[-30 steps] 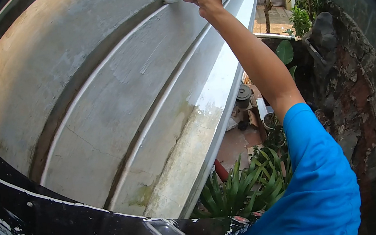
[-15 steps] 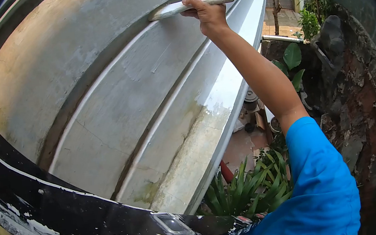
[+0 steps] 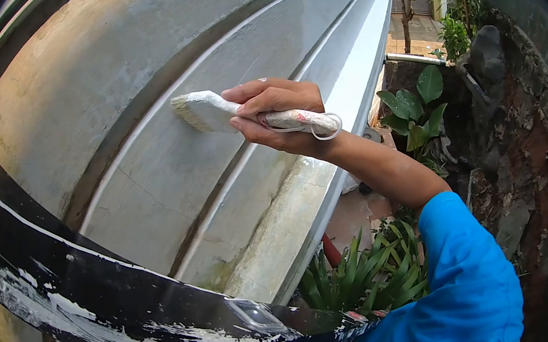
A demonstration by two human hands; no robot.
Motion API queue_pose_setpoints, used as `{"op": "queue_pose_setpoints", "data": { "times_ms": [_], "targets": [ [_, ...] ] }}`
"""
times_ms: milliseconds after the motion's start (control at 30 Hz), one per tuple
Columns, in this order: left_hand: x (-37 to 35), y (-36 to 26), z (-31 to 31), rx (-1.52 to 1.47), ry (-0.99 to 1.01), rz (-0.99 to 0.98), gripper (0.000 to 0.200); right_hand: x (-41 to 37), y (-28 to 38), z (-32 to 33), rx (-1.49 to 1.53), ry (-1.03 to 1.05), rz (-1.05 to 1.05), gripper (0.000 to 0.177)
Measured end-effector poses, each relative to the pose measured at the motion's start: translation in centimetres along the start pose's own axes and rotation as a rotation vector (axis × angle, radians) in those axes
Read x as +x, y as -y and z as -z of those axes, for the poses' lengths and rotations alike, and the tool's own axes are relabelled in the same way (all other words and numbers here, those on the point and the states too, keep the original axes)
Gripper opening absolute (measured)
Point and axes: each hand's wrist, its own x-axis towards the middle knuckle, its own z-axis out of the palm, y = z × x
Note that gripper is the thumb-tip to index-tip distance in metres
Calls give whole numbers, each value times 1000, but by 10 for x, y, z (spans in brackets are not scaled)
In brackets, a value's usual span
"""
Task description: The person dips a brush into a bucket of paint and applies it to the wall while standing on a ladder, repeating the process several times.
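Observation:
My right hand is wrapped round the handle of a wide paintbrush. White paint coats the brush's metal band, and its bristles point left, at or just over the grey wall between two raised ridges. A white loop hangs at the handle's end by my wrist. Fresh white paint covers the upper part of the outer ledge, while its lower part is bare and stained. My left hand is out of view.
A black curved rail splashed with white paint crosses the lower left. Green plants grow far below the ledge. A rough rock wall stands at the right, with a street gate behind.
My right hand and the brush have come down and left along the wall, away from the upper ridge groove. The brush now shows its broad side, and the view has shifted slightly.

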Motion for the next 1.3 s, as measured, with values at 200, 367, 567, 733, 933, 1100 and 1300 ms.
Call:
{"op": "queue_pose_setpoints", "data": {
  "times_ms": [200, 367, 567, 733, 933, 1100, 1300],
  "targets": [
    [22, -64, 39, 204, 68, -103, 108, -30, -56, 31, 86, -128, -386, 12],
    [34, -92, 46, -171, 103, 361, 108, -46, -105, 71, -111, -267, -401, 13],
    [18, -48, 20, 388, -39, -186, 106, -36, -150, 120, -365, -277, -488, 15],
    [29, -71, 26, -43, -48, 26, 102, 40, -192, 162, 25, -804, -605, 22],
    [34, -77, 25, -101, -56, 57, 98, 83, -241, 162, 20, -1043, -818, 35],
    [37, -77, 26, -113, -52, 67, 95, 79, -239, 125, -21, -1035, -860, 37],
    [39, -80, 22, -144, -59, 77, 90, 61, -204, 143, 176, -504, -791, 34]
  ]
}}
